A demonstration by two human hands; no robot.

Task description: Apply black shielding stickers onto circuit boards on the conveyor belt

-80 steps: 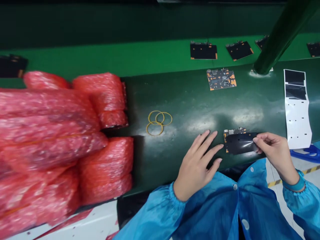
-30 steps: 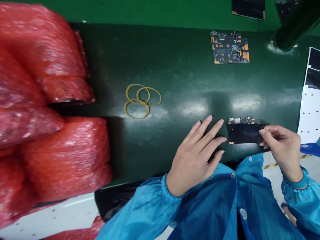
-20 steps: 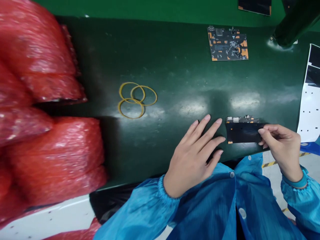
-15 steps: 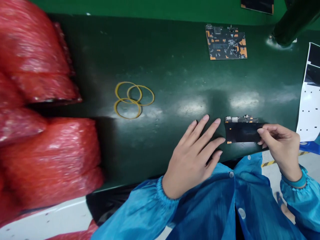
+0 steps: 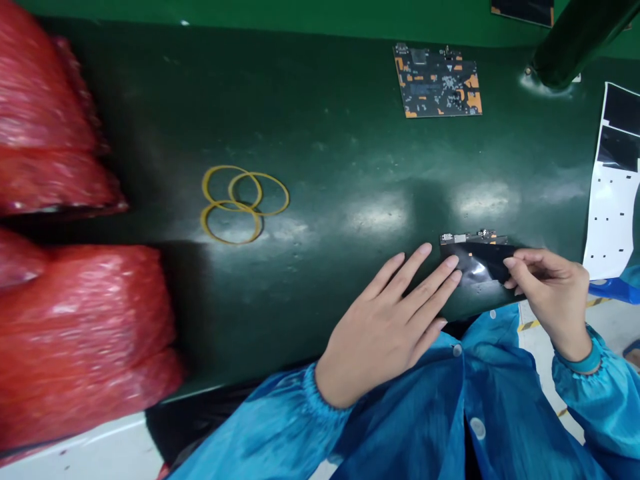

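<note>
Lower right of the frame, on the dark green bench [image 5: 310,120]: right hand [image 5: 550,293] pinches a glossy black film [image 5: 483,261] lying over a circuit board [image 5: 473,238]. Left hand [image 5: 385,333] lies open, fingertips at the film's left edge.

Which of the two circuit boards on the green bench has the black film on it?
The nearer board, pinched at the film by your right hand; the farther board shows bare orange patches.
</note>
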